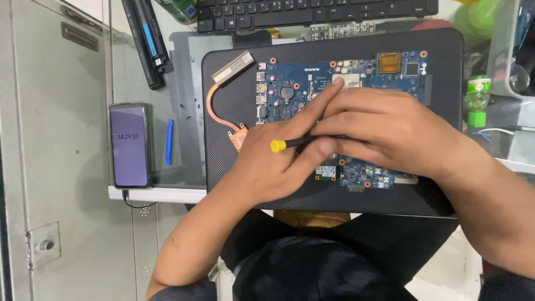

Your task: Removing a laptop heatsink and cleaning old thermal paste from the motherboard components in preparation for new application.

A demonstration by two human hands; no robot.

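Your two hands lie crossed over the middle of the blue circuit board, so its centre and whatever the tool tip meets are hidden. Your right hand is curled over the black shaft of a screwdriver and covers most of it; only the yellow end cap and a short stretch of shaft show, pointing left. Your left hand rests on the board's near left part, its fingers stretched out towards the far side and passing under the right hand; you cannot tell whether they pinch anything.

The board sits on one black mat, whose near edge hangs over your lap. One copper heat pipe curves off the board's left end, its near end running under your left hand.

On the glass table to the left lie one phone with a lit screen, one small blue pry tool and one long black battery pack, cut off by the far edge. One black keyboard is half out of view at the far side. One green-capped bottle stands at the right.
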